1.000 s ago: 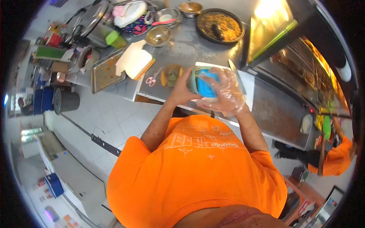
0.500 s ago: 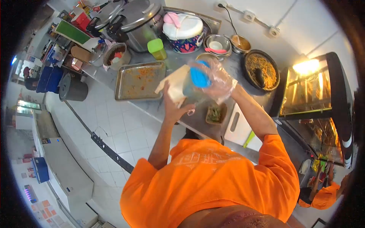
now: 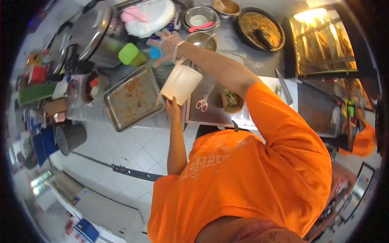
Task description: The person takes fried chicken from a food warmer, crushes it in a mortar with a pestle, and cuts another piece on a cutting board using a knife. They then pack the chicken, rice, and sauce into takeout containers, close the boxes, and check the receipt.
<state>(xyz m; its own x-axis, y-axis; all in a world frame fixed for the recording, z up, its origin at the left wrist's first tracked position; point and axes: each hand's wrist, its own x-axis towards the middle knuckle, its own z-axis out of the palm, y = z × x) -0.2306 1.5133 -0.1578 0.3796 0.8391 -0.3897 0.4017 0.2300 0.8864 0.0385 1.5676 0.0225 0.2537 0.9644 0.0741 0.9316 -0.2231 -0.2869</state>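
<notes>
My left hand grips the lower edge of a cream paper food box, held tilted above the counter beside the tray. Stretched across the counter, my right hand wears a clear plastic glove. Its fingers are spread at a blue-topped container, partly hidden by the hand; whether they touch is unclear. Scissors with pink handles lie right of the paper box. Farther right stands a small brown paper box with green food in it.
A stained metal tray lies left. A green-lidded container, large pots and metal bowls stand behind. Right are a pan of shredded food, a knife and a lit display cabinet. Another person's orange sleeve shows.
My right hand has reached away and leftward with the blue-topped container, and its fingers have spread. The paper box has moved apart from it in my left hand. The view has turned.
</notes>
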